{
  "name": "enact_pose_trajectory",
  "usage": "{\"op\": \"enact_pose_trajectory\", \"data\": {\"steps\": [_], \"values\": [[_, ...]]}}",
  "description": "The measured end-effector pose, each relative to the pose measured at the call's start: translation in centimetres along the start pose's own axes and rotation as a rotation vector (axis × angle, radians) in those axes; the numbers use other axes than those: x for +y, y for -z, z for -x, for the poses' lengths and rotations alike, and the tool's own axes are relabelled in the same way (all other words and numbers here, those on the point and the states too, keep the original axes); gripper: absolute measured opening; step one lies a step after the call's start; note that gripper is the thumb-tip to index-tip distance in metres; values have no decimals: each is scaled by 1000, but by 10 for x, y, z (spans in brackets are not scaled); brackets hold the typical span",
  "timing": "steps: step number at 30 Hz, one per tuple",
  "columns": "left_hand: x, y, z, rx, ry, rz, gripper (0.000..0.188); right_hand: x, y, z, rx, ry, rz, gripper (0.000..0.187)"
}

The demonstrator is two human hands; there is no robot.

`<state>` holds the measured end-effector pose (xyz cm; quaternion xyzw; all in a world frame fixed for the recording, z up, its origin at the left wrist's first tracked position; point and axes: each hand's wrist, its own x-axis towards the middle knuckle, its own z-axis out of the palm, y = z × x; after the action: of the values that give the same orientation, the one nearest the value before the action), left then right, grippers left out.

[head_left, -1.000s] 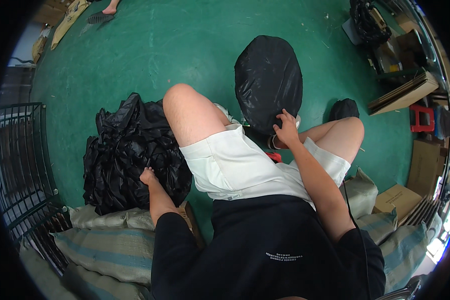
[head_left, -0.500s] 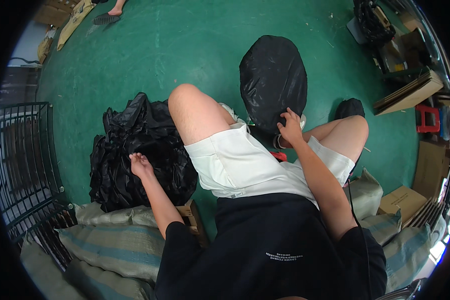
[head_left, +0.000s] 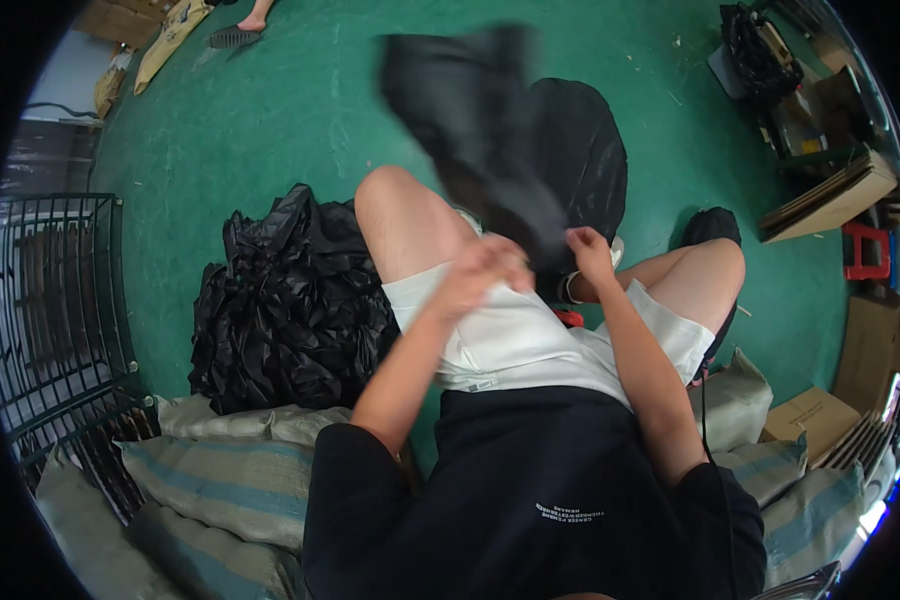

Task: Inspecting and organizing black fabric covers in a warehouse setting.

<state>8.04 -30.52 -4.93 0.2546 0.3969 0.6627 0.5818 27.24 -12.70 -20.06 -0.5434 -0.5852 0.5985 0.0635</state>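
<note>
A black plastic bag (head_left: 460, 100), smeared by motion, stretches up and away from between my hands. My right hand (head_left: 592, 255) is closed in a pinch at the bag's lower right edge. Close to the bag's lower left edge is my left hand (head_left: 490, 272), its fingers bent but blurred, so their grip does not show. Behind the moving bag, a flat oval black piece (head_left: 595, 150) lies on the floor between my feet, partly covered. Left of my knee sits a crumpled heap of black plastic bags (head_left: 290, 310).
Stuffed woven sacks (head_left: 220, 480) lie on both sides of me. A dark metal rack (head_left: 60, 290) stands at the left. To the right are cardboard boxes (head_left: 810, 415), leaning cardboard sheets (head_left: 830, 200) and a red stool (head_left: 865, 250). Another person's foot (head_left: 240, 37) shows at the top left.
My left hand has come from the black heap over to my right hand. A black bag now extends upward between them, and my right hand has closed on its edge.
</note>
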Motion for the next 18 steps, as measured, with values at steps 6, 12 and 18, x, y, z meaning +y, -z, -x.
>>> {"op": "enact_pose_trajectory", "data": {"steps": [6, 12, 18], "values": [[-83, -48, -7, -333, 343, -427, 9, 85, 78, 18, -126, -98, -1013, 46], [-107, -20, -32, -157, 315, -438, 17, 52, 69, 41, -158, -39, -1210, 46], [-75, -37, -32, 191, 327, -193, 53, -5, 49, 40, -155, 60, -1411, 46]]}}
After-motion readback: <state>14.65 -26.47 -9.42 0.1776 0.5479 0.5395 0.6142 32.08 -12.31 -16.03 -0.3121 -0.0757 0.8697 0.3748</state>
